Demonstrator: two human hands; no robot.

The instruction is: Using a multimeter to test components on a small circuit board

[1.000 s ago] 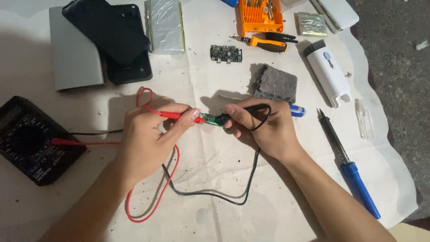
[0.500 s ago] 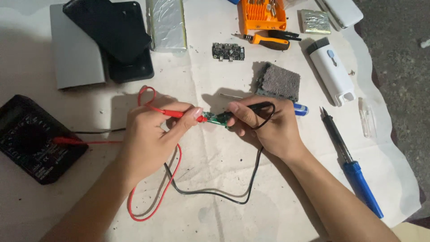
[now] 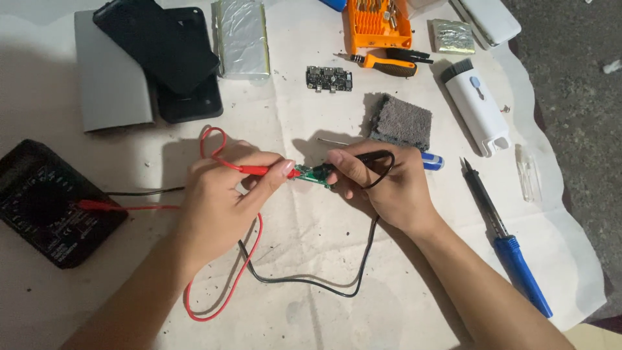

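**A:** What are the two hands doing?

**B:** The left hand [image 3: 217, 204] pinches a red probe [image 3: 259, 170] between thumb and fingers. The fingers are curled tight around it. The right hand [image 3: 389, 188] pinches a black probe [image 3: 353, 162] the same way, fingers closed on it.

**A:** Where do the tips go?

**B:** Both tips touch a small green circuit board [image 3: 314, 175]. It sits between the two hands, near the middle of the white paper sheet [image 3: 311, 116]. I cannot tell if it lies flat on the sheet or is lifted a bit.

**A:** Where do the wires go?

**B:** The red wire [image 3: 223, 295] loops down toward the near edge of the sheet. The black wire [image 3: 311, 282] curves under the hands. A black multimeter [image 3: 45, 201] lies at the left edge.

**A:** What else is there?

**B:** A grey sponge [image 3: 402, 121] sits just behind the right hand. A blue-handled soldering iron [image 3: 505, 243] lies near the right edge. At the far edge are an orange screwdriver [image 3: 385, 63], an orange bit case [image 3: 376, 24], another small circuit board [image 3: 329, 78], a silver battery pack [image 3: 241, 37] and two black phones [image 3: 165, 52]
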